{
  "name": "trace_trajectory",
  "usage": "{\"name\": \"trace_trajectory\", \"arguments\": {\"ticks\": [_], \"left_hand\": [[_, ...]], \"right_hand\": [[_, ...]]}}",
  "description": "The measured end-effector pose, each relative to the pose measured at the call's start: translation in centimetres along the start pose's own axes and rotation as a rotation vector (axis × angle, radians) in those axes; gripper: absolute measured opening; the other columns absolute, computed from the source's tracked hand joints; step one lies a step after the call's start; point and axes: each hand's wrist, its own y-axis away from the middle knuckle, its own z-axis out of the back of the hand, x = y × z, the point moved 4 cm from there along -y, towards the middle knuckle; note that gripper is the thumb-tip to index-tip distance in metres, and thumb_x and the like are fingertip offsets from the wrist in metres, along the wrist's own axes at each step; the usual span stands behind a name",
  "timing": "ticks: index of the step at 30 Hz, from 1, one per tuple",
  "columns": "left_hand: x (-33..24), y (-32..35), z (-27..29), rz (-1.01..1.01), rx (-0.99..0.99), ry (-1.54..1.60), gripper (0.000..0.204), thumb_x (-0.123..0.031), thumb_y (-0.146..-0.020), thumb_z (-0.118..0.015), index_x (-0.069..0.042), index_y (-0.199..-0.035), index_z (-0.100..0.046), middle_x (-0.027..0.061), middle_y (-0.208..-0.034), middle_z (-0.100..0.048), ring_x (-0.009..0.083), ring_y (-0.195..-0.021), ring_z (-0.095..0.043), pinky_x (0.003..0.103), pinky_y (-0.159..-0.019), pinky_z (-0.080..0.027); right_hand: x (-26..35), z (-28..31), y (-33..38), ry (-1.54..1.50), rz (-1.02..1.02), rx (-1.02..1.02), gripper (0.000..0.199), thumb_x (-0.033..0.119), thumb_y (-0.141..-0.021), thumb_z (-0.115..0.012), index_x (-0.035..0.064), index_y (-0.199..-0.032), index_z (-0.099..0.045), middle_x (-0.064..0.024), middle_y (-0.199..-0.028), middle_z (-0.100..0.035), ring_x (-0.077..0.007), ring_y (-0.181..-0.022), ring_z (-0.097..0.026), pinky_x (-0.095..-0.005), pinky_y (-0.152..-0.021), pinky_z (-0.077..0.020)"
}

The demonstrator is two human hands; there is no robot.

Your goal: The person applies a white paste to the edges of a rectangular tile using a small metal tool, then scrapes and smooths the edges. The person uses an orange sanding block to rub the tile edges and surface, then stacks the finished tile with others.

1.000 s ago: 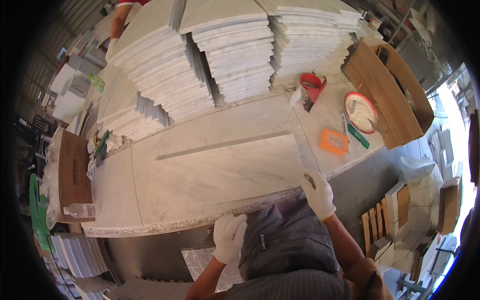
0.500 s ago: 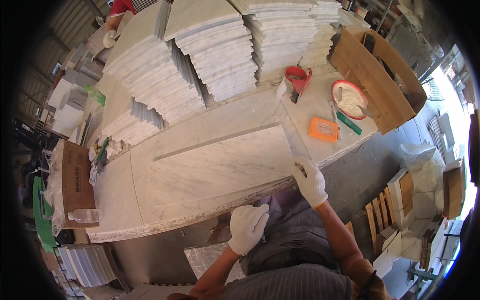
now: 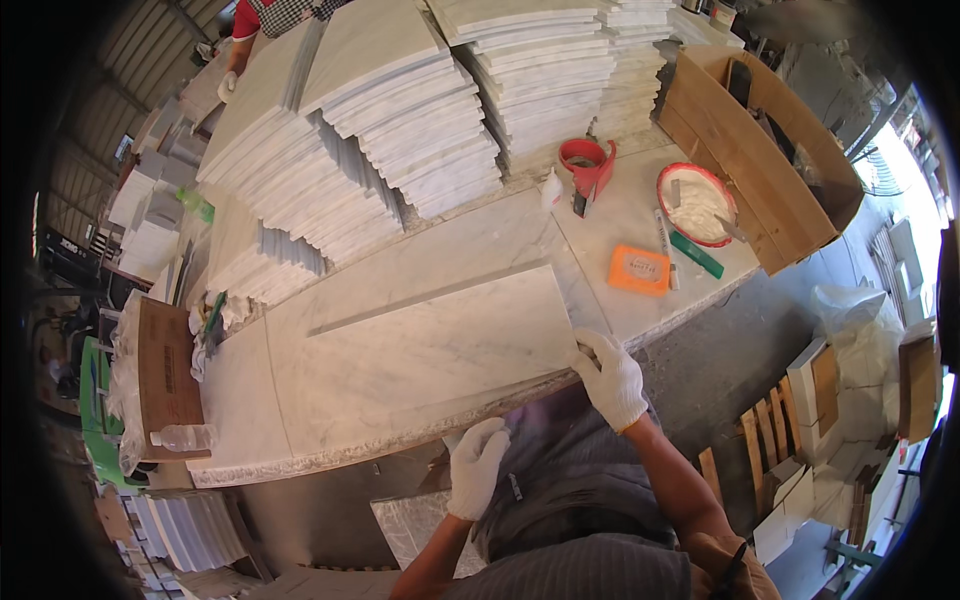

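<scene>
A pale grey-veined marble slab [image 3: 450, 335] lies flat on the marble-topped workbench [image 3: 240, 400], close to its front edge. My right hand [image 3: 610, 378], in a white knit glove, is at the slab's near right corner, with thumb and fingers closed about its edge. My left hand [image 3: 478, 468], gloved the same way, is held just off the bench's front edge, near my body. Its fingers are loosely bent, the thumb stands apart, and nothing shows in it.
Tall stacks of marble slabs [image 3: 400, 120] line the back. At the right are a red tape dispenser [image 3: 590, 168], a red-rimmed bowl of white paste [image 3: 700, 205], an orange box [image 3: 640, 270], a green tool [image 3: 697, 256] and a cardboard box [image 3: 720, 160]. A plastic bottle [image 3: 184, 438] is at the left. Another person's sleeve [image 3: 246, 20] shows far left.
My left hand has shifted slightly left and its fingers have drawn up. My right hand's fingers have bent in closer at the slab's corner. The view has shifted a little.
</scene>
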Motion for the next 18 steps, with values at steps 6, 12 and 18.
{"name": "trace_trajectory", "arguments": {"ticks": [6,12,18], "left_hand": [[-1.4,-2.0,-0.3,0.227,-0.088,0.389,0.04,-0.017,-0.103,-0.06,0.003,-0.137,-0.052,0.0163,-0.126,-0.065,0.0231,-0.104,-0.067,0.038,-0.094,-0.055],[-3.5,-2.4,-0.3,0.419,-0.184,0.66,0.025,-0.017,-0.104,-0.055,-0.003,-0.125,-0.055,0.0114,-0.11,-0.061,0.0247,-0.099,-0.06,0.04,-0.086,-0.054],[-4.4,-3.9,-0.5,0.601,-0.304,0.68,0.014,-0.015,-0.104,-0.053,-0.004,-0.111,-0.053,0.0122,-0.104,-0.056,0.0252,-0.094,-0.058,0.04,-0.082,-0.053]], "right_hand": [[0.0,0.8,-0.7,0.035,0.02,0.023,0.032,0.018,-0.09,-0.072,0.0115,-0.122,-0.068,-0.0097,-0.102,-0.07,-0.0288,-0.092,-0.069,-0.0367,-0.079,-0.054],[0.9,2.5,-2.3,-0.036,-0.035,0.234,0.031,0.019,-0.092,-0.069,0.0113,-0.123,-0.068,-0.0113,-0.104,-0.072,-0.0334,-0.096,-0.069,-0.0383,-0.081,-0.0547],[0.8,3.7,-5.8,-0.006,0.023,0.408,0.028,0.019,-0.094,-0.068,0.0079,-0.12,-0.07,-0.0174,-0.102,-0.072,-0.0368,-0.095,-0.069,-0.0406,-0.081,-0.0558]]}}
